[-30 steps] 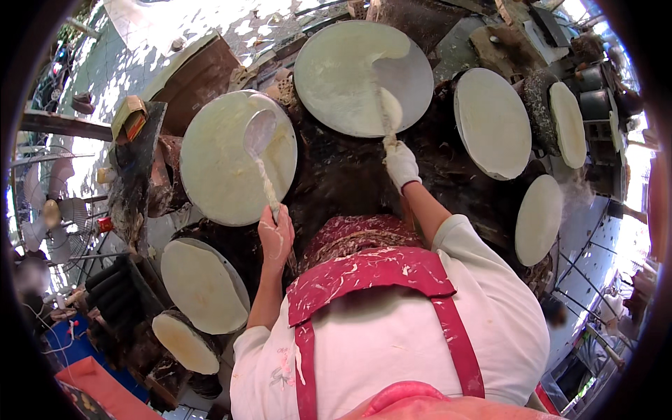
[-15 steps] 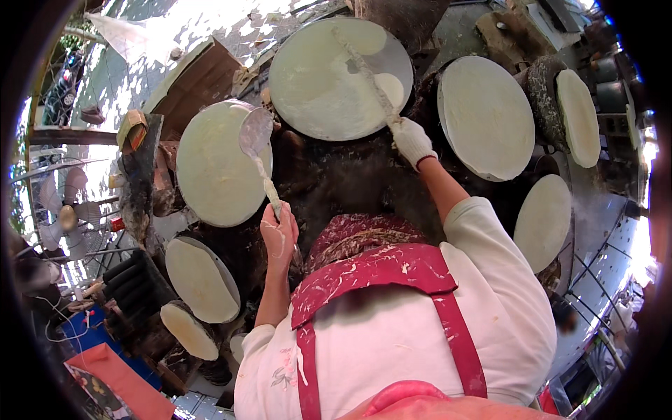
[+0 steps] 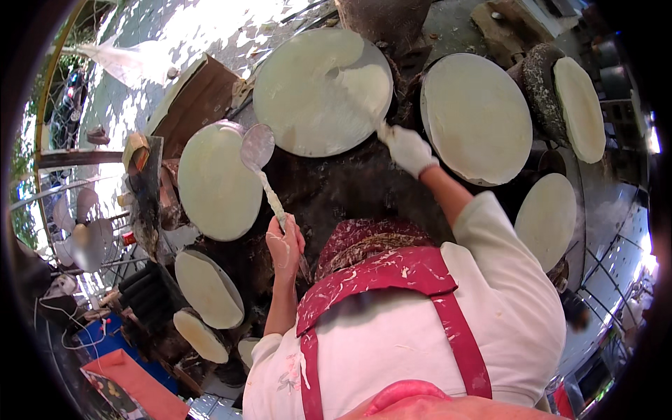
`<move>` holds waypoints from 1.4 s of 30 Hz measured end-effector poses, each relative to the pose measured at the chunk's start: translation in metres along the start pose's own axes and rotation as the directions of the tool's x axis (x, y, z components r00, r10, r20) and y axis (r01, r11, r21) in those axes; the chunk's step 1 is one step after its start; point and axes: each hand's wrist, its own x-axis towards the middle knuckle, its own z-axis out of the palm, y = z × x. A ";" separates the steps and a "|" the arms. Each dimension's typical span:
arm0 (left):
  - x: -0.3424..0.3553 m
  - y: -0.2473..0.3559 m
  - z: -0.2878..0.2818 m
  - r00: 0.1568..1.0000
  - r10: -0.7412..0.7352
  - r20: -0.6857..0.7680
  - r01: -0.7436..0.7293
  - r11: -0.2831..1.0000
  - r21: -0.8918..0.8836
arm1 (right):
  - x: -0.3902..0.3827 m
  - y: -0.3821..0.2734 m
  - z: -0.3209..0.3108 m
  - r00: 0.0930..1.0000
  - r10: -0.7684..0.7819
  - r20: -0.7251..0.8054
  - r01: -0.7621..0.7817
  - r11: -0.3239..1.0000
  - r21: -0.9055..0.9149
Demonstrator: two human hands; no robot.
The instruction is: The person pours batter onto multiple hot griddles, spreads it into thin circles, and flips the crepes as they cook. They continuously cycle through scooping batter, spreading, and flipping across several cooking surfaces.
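Note:
My bare left hand (image 3: 285, 245) is closed around the batter-caked handle of a ladle (image 3: 257, 145). The ladle's bowl is raised near the right edge of the left round griddle sheet (image 3: 218, 185). In my right hand (image 3: 413, 152), which wears a white knit glove, is a long thin spreader (image 3: 362, 108), smeared by motion. It reaches over the far middle griddle (image 3: 280, 133), where pale wet batter (image 3: 371, 73) covers much of the surface. The spreader's far end is too blurred to make out.
More round griddles with pale sheets stand in an arc: a large one (image 3: 476, 119) right of my glove, others at far right and lower left. Cardboard (image 3: 203, 98) leans behind the left griddle. A fan (image 3: 84, 238) stands at left. My red apron (image 3: 378, 276) is batter-splashed.
The spreader has swept over the far griddle, and the separate batter patches there have run together into a wider layer. My left hand still holds the ladle up. The whole view has shifted slightly.

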 end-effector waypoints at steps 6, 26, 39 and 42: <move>0.005 -0.003 0.003 1.000 0.002 0.012 -0.001 1.000 -0.015 | 0.037 0.018 -0.014 0.981 0.150 -0.125 -0.167 0.976 -0.140; 0.012 0.017 0.036 1.000 -0.010 0.019 0.010 1.000 -0.018 | -0.025 0.027 -0.008 0.937 0.262 0.232 -0.308 0.301 0.903; 0.145 0.070 0.047 0.950 0.180 0.254 -0.217 0.968 0.126 | -0.032 0.033 -0.047 0.971 0.154 0.183 -0.237 0.523 0.819; 0.236 0.075 0.079 0.897 0.198 0.396 -0.253 0.963 0.093 | -0.044 0.029 -0.020 0.973 0.199 0.120 -0.209 0.525 0.825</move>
